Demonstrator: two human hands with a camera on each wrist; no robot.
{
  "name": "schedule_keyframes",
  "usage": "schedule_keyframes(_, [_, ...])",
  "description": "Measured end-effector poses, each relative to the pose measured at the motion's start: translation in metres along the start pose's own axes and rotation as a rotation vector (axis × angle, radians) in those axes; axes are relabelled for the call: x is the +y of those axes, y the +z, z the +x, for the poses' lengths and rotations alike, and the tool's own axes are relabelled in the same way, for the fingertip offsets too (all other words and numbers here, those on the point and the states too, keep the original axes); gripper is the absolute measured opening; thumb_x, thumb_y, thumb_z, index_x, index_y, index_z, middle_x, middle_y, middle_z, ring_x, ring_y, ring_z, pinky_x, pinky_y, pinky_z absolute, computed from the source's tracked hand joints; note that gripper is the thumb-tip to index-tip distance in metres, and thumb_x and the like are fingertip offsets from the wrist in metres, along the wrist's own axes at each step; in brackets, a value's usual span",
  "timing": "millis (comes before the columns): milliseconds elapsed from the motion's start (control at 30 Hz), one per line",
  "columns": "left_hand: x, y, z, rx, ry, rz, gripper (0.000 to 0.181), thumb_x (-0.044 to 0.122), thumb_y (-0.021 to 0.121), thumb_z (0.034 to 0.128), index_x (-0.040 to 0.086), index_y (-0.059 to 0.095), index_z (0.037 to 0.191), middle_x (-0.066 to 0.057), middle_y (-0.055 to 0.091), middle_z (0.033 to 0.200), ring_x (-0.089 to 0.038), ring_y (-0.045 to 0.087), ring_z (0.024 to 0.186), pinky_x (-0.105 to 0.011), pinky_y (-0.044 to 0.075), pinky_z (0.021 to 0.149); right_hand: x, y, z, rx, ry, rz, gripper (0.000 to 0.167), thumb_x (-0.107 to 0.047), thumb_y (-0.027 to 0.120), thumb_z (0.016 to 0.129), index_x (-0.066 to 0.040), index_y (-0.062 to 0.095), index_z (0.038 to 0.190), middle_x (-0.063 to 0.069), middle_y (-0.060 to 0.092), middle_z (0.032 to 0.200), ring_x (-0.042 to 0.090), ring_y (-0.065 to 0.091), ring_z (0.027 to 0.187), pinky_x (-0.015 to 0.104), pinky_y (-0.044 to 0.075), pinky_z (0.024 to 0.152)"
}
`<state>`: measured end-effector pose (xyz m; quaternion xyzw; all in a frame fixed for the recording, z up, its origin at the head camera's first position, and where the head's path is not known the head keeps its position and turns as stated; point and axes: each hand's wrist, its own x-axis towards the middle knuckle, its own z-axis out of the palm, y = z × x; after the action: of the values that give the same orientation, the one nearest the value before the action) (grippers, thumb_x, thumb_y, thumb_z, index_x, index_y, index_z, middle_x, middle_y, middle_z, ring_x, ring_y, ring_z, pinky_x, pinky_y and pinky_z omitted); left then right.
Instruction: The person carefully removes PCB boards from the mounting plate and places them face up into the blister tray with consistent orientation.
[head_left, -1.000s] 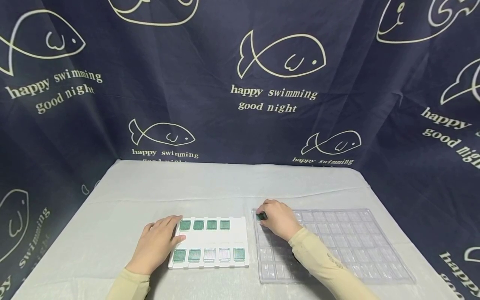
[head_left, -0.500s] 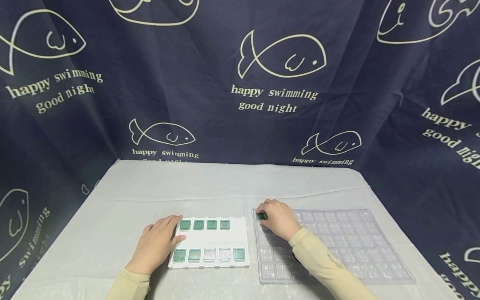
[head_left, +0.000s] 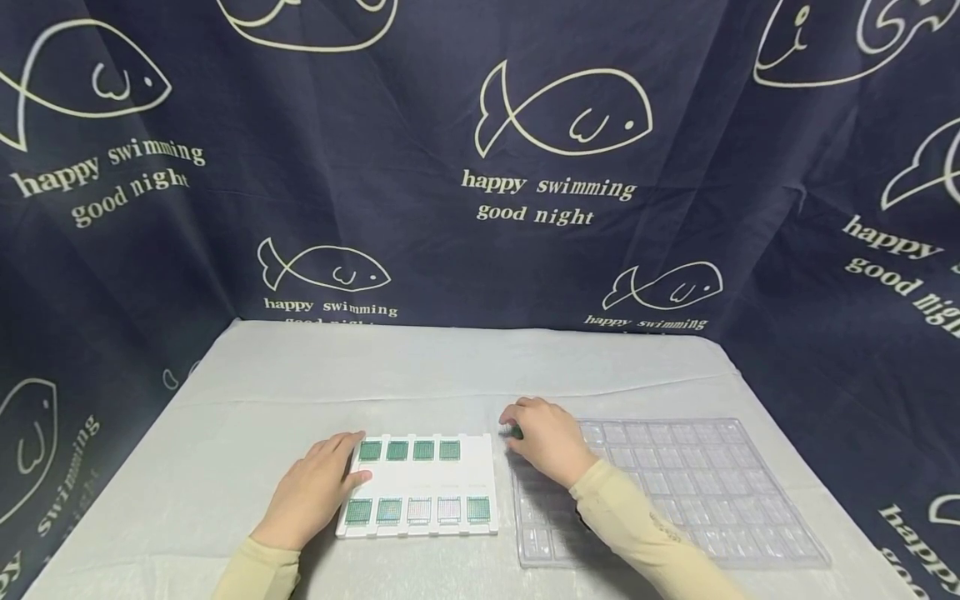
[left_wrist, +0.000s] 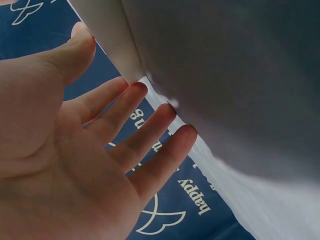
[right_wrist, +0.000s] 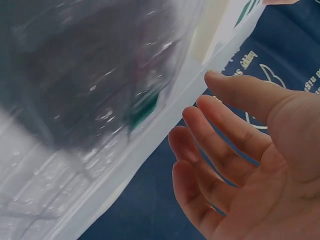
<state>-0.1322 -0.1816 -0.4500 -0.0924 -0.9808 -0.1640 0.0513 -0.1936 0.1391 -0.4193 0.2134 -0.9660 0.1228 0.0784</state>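
Observation:
A white board (head_left: pixel 427 479) lies on the table with green square chips in slots along its far and near edges. My left hand (head_left: pixel 309 492) rests at the board's left edge, fingers extended and thumb on top; the left wrist view shows its fingertips (left_wrist: pixel 186 131) against the rim. Over the far left corner of a clear compartment tray (head_left: pixel 705 483) is my right hand (head_left: pixel 550 437). In the right wrist view that hand (right_wrist: pixel 240 155) has loosely bent, parted fingers holding nothing, and a green chip (right_wrist: pixel 145 111) lies in a tray compartment.
The board and the tray stand side by side on a white-covered table (head_left: pixel 420 362), a narrow gap between them. Dark blue cloth (head_left: pixel 420 192) with fish drawings hangs behind and at both sides. The right forearm (head_left: pixel 645 529) crosses above the tray.
The right hand has shifted slightly left at the tray's corner, and its fingers have come off the green chip. The left hand and the board have stayed in place.

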Motion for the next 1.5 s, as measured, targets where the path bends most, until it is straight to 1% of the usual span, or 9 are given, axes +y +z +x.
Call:
schedule_keyframes(367, [0.001,0.0,-0.001,-0.01,-0.006,0.001,0.06,0.031,0.076,0.091,0.003,0.058,0.14,-0.016,0.064,0.137,-0.038,0.06,0.127,-0.058,0.056,0.101,-0.021,0.0,0.002,0.004,-0.081,0.006,0.019,-0.015,0.084,0.082,-0.013,0.077,0.099,0.0,0.074,0.093,0.021,0.071,0.088,0.037,0.062,0.076])
schedule_keyframes(533, [0.0,0.002,-0.002,-0.015,-0.007,0.001,0.061,0.032,0.076,0.0906,0.003,0.057,0.141,-0.016,0.064,0.138,-0.038,0.06,0.127,-0.057,0.056,0.099,-0.032,0.001,0.004,0.016,-0.12,-0.008,0.019,-0.016,0.085,0.082,-0.014,0.077,0.099,-0.001,0.074,0.093,0.019,0.07,0.086,0.034,0.061,0.074])
schedule_keyframes(767, [-0.001,0.002,-0.003,-0.009,0.001,-0.01,0.058,0.03,0.076,0.0905,0.004,0.058,0.139,-0.013,0.064,0.137,-0.036,0.061,0.126,-0.056,0.058,0.097,-0.046,0.005,0.007,-0.019,-0.14,-0.018,0.019,-0.018,0.083,0.084,-0.014,0.077,0.102,-0.001,0.075,0.095,0.018,0.072,0.087,0.032,0.063,0.073])
schedule_keyframes(900, [0.001,0.001,-0.001,-0.021,0.007,-0.045,0.058,0.027,0.075,0.0919,-0.001,0.057,0.139,-0.016,0.06,0.14,-0.037,0.059,0.129,-0.056,0.056,0.103,-0.053,0.007,0.009,-0.051,-0.147,-0.018,0.02,-0.02,0.083,0.085,-0.013,0.077,0.104,-0.001,0.075,0.098,0.017,0.072,0.088,0.03,0.063,0.073])
schedule_keyframes(1067, [0.004,0.0,0.002,-0.026,0.015,-0.105,0.056,0.019,0.075,0.0925,-0.01,0.056,0.137,-0.023,0.057,0.142,-0.041,0.055,0.133,-0.055,0.048,0.114,-0.058,0.01,0.013,-0.102,-0.156,-0.046,0.024,-0.023,0.083,0.085,-0.014,0.077,0.107,-0.001,0.075,0.102,0.016,0.071,0.089,0.027,0.062,0.074])
schedule_keyframes(1200, [0.005,0.0,0.004,-0.013,0.039,-0.12,0.053,0.015,0.075,0.0918,-0.012,0.057,0.134,-0.023,0.057,0.141,-0.041,0.056,0.133,-0.053,0.048,0.115,-0.062,0.012,0.014,-0.116,-0.161,-0.064,0.027,-0.023,0.084,0.085,-0.014,0.077,0.109,-0.001,0.075,0.104,0.016,0.071,0.091,0.027,0.063,0.075])
schedule_keyframes(1300, [0.006,0.001,0.005,-0.008,0.058,-0.116,0.053,0.013,0.075,0.0916,-0.013,0.057,0.133,-0.023,0.057,0.141,-0.04,0.057,0.132,-0.052,0.05,0.114,-0.063,0.014,0.015,-0.112,-0.169,-0.072,0.027,-0.024,0.085,0.084,-0.014,0.078,0.108,-0.001,0.075,0.103,0.017,0.071,0.09,0.027,0.063,0.072])
schedule_keyframes(1400, [0.006,0.001,0.005,-0.014,0.065,-0.11,0.053,0.013,0.075,0.0919,-0.015,0.056,0.133,-0.024,0.056,0.141,-0.04,0.058,0.131,-0.051,0.052,0.111,-0.062,0.017,0.015,-0.111,-0.176,-0.088,0.027,-0.025,0.085,0.083,-0.015,0.078,0.107,-0.001,0.075,0.102,0.017,0.071,0.09,0.028,0.063,0.07])
schedule_keyframes(1500, [0.006,0.001,0.006,-0.025,0.063,-0.106,0.054,0.013,0.075,0.0923,-0.016,0.056,0.134,-0.025,0.055,0.141,-0.041,0.059,0.13,-0.051,0.053,0.109,-0.062,0.02,0.016,-0.119,-0.174,-0.102,0.028,-0.026,0.085,0.083,-0.016,0.078,0.108,-0.001,0.075,0.104,0.017,0.071,0.092,0.03,0.063,0.073])
